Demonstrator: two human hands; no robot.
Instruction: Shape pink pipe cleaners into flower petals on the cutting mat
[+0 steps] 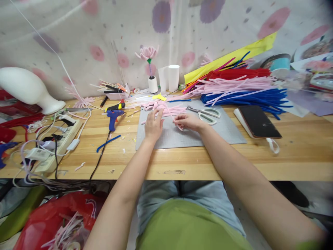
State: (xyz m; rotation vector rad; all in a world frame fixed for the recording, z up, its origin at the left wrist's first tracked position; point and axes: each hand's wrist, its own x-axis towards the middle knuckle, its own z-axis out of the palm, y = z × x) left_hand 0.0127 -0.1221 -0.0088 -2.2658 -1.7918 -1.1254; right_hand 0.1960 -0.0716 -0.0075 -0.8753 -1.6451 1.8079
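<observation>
Working at the middle of the wooden table [182, 163], both hands sit on a grey cutting mat [221, 132], close together but not touching. The left hand [153, 125] lies palm down with fingers spread, its tips pressing on a loose heap of short pink pipe-cleaner pieces [166, 109] at the mat's far edge. The right hand [188, 121] is pinched shut on a single pink pipe cleaner [170, 114], which slants up and away from the fingers toward the heap.

The step in hand looks like separating or shaping one stem from the pile. To do it well, I judge that the left hand should keep the heap pinned flat while the right draws its piece clear, so neighbouring stems (fuzzy, and prone to snagging on each other) do not drag along. A firm pinch near the end gives better control than a grip mid-length.

Scissors [206, 114] lie open-handled just beyond the right hand, on the mat. A blue glue gun [113, 116] rests to the left of the mat, its cord trailing off the table's edge near a power strip [56, 144]. Long bundles of pink, blue and red pipe cleaners [241, 90] are stacked at the far right, with a dark phone [257, 121] lying beside them. A finished pink flower [148, 53] stands on a small white spool at the back.
</observation>
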